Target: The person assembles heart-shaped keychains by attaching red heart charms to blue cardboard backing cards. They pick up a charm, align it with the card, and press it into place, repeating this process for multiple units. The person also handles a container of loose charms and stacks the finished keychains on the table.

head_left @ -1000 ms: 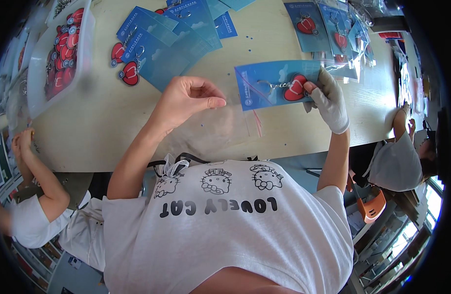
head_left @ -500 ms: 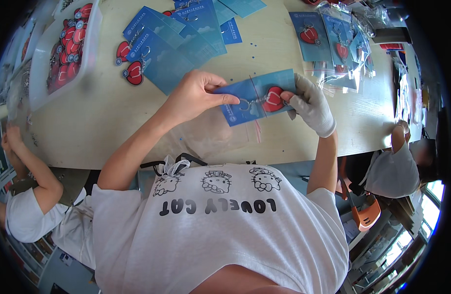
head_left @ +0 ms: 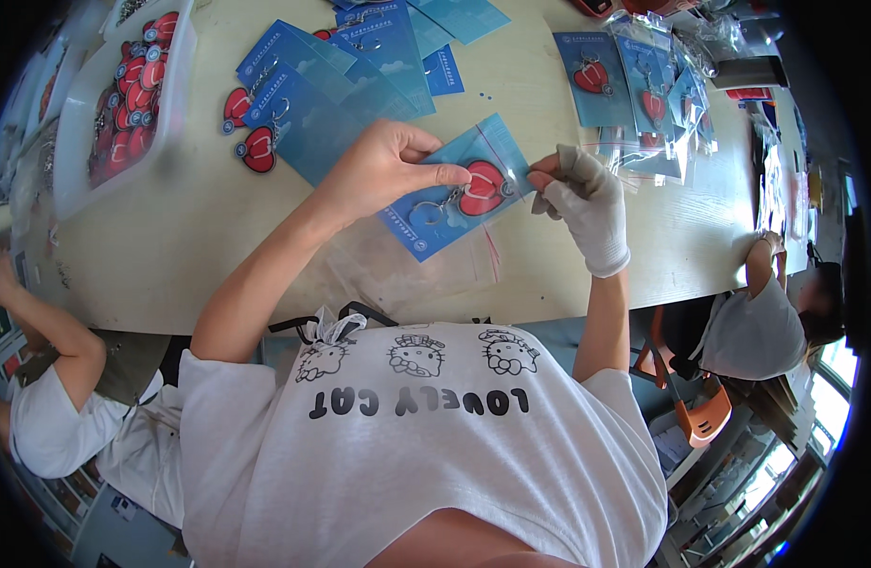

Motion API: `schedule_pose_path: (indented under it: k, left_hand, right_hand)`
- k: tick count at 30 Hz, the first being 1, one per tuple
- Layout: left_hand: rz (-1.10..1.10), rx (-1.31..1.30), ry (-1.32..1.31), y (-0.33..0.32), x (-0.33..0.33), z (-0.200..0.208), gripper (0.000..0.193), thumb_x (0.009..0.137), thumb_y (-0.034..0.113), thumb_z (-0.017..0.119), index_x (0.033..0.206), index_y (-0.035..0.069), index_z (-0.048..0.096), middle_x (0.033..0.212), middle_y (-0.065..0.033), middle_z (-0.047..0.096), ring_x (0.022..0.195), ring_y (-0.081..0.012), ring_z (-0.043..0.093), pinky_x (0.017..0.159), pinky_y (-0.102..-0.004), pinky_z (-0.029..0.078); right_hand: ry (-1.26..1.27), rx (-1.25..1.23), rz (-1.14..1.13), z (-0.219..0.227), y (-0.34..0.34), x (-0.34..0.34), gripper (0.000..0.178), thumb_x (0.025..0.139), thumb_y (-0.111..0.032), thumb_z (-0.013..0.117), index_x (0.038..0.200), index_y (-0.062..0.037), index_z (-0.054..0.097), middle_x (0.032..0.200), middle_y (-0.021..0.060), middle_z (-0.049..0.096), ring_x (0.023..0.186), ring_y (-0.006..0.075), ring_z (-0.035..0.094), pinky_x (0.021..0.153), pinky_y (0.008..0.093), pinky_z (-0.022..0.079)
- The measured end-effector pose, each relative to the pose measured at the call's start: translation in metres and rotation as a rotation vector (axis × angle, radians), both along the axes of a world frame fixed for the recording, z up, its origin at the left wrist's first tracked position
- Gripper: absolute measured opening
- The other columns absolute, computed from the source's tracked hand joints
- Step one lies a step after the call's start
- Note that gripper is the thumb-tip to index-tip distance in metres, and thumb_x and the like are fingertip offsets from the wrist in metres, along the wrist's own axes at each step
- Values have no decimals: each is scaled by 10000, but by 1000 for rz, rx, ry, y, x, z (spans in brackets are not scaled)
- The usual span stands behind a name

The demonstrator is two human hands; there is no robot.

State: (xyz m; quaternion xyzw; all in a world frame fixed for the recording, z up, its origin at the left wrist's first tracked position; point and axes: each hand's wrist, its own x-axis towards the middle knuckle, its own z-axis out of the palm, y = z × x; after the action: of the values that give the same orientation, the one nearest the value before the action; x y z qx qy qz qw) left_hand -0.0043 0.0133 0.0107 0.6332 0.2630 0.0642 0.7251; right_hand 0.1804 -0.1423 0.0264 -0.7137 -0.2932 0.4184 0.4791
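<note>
My left hand is closed on a blue card that seems to be in a clear zip bag, its thumb pressed near a red heart-shaped keychain lying on the card. The keychain's metal ring and chain stretch toward the card's lower left. At the right edge of the bag, my right hand, in a pale glove with bare fingertips, pinches with thumb and fingers, apparently on the bag's edge. Below the card, empty clear bags lie on the table near my shirt.
Blue cards with red keychains lie fanned at the back left. A white bin of red keychains stands farther left. Bagged cards are piled at the back right. Other people sit at left and right, beside an orange chair.
The card has tilted and shifted slightly left. My left thumb has slid onto the keychain, while my right hand has let go of the card's face and moved to the bag's edge.
</note>
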Motion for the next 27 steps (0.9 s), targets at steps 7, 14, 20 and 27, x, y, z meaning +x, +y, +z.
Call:
schedule_pose_path:
  k: [7, 14, 20, 27]
  left_hand:
    - [-105, 187, -70, 6, 4, -9, 313, 803, 153, 764, 636, -9, 554, 574, 66, 403, 550, -4, 293, 459, -240, 231]
    - [-258, 286, -80, 12, 3, -4, 382, 810, 195, 748, 642, -18, 479, 583, 40, 276, 561, -49, 236, 466, -288, 205]
    - [-92, 433, -174, 19, 7, 11, 235, 841, 164, 712, 999, -3, 666, 812, -76, 676, 723, -81, 618, 614, -224, 466]
    - [338, 1045, 404, 108, -85, 4, 199, 863, 150, 671, 944, -21, 607, 804, -114, 658, 706, -183, 613, 663, -303, 494]
  right_hand:
    - [-109, 21, 281, -9, -1, -8, 124, 789, 70, 573, 882, 61, 654, 789, 55, 669, 668, 72, 602, 621, 230, 501]
    - [-65, 132, 345, -20, -8, -6, 222, 822, -42, 651, 1022, 54, 640, 871, 76, 654, 830, 115, 611, 743, 244, 472]
    - [-88, -59, 347, -14, -3, -17, 256, 883, -55, 573, 1106, 69, 576, 906, 100, 657, 793, 133, 626, 725, 252, 489]
    - [-82, 125, -341, -26, -44, 65, 207, 937, -161, 567, 1039, 10, 626, 771, 55, 651, 644, 72, 574, 567, 205, 423]
